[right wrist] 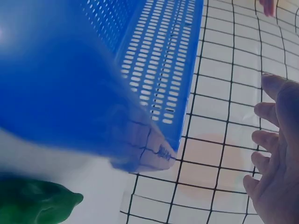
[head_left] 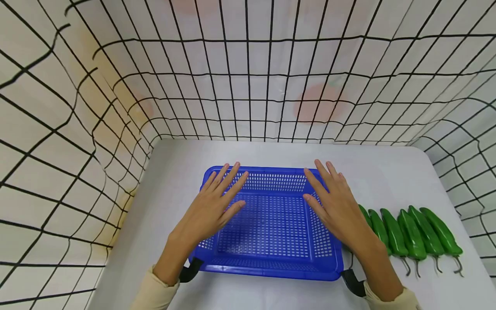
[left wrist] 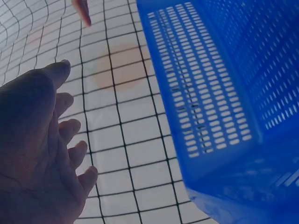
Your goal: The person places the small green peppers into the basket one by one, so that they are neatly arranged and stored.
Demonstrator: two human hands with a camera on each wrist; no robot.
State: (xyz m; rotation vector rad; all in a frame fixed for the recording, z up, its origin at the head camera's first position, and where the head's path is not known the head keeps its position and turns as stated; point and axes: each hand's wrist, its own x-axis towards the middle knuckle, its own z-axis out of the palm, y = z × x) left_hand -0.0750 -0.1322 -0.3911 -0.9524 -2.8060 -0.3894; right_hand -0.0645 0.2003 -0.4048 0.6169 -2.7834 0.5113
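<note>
A blue plastic basket [head_left: 267,224] with slotted walls sits on the white table, and nothing lies inside it. My left hand [head_left: 211,206] hovers over its left side, palm down, with the fingers spread. Over the right side, my right hand [head_left: 339,206] is held the same way, its fingers straight and holding nothing. Both wrist views show the hands apart from the basket wall [left wrist: 201,84]. To the right of the basket, several green chili peppers [head_left: 412,237] lie in a row with their stems toward me, some partly hidden by my right forearm.
A black wire grid [head_left: 248,77] rises behind the table and along both sides. The white tabletop [head_left: 155,224] extends left of the basket. Black wrist straps [head_left: 352,283] show near the basket's front corners.
</note>
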